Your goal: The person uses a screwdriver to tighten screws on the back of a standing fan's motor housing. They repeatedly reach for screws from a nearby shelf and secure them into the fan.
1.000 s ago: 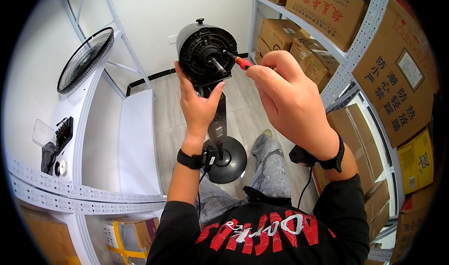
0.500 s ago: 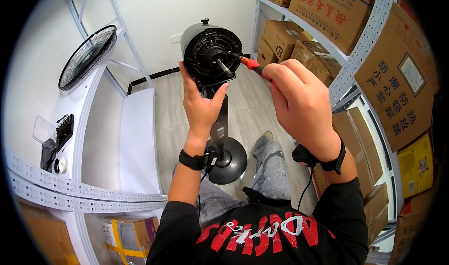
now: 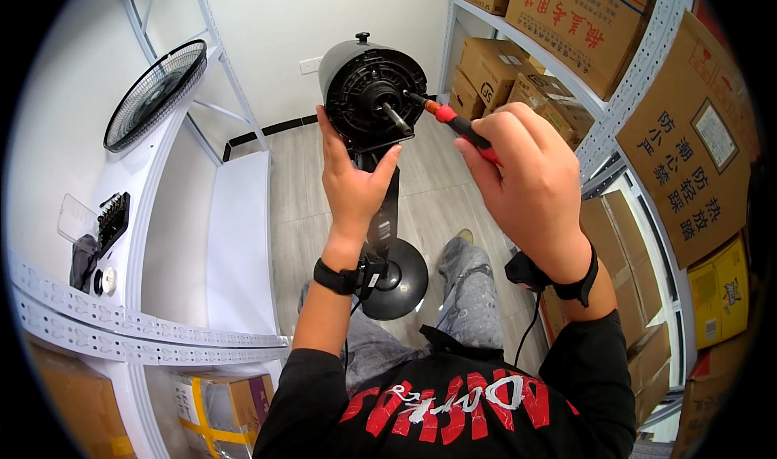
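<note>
A black pedestal fan [image 3: 344, 66] stands in front of me with its motor face bare and a metal shaft [image 3: 396, 117] sticking out toward me. My left hand [image 3: 354, 180] supports the motor housing from below and the left, thumb and fingers spread around its lower edge. In my right hand [image 3: 530, 172] is a red and black screwdriver [image 3: 457, 122], its handle between thumb and fingers. The tip touches or nearly touches the motor face, right of the shaft; whether a screw sits there is too small to tell. The round fan base [image 3: 405, 277] rests on the floor.
On the left shelf lie a black fan grille [image 3: 158, 95], a black bit case [image 3: 114, 224] with a clear lid, and a white round part [image 3: 109, 281]. Cardboard boxes [image 3: 579, 22] fill the racks on the right. A taped box [image 3: 222, 410] sits at the lower left.
My right hand has shifted slightly, and its fingers have opened back along the screwdriver, showing more of the handle. The fan head appears slightly further right in view.
</note>
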The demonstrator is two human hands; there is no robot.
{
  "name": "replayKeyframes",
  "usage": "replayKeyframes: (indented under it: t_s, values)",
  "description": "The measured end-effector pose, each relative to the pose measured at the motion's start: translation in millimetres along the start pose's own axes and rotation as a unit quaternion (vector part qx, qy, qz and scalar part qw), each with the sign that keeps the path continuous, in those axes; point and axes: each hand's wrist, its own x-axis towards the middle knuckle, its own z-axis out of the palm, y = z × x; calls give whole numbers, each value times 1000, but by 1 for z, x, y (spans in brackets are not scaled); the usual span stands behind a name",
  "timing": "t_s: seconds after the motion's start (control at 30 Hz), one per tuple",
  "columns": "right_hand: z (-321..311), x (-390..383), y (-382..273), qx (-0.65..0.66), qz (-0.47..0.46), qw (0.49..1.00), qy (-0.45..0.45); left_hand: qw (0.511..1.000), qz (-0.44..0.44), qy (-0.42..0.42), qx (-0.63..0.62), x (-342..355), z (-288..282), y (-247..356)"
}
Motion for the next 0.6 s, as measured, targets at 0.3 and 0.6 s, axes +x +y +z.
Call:
replayKeyframes:
  t_s: [0.3,0.6]
  values:
    - [-5,3,-6,11,20,999,-42,1000,0,2,24,2,1,0]
    - [-5,-3,-2,-43,65,996,-49,1000,6,6,9,1,3,0]
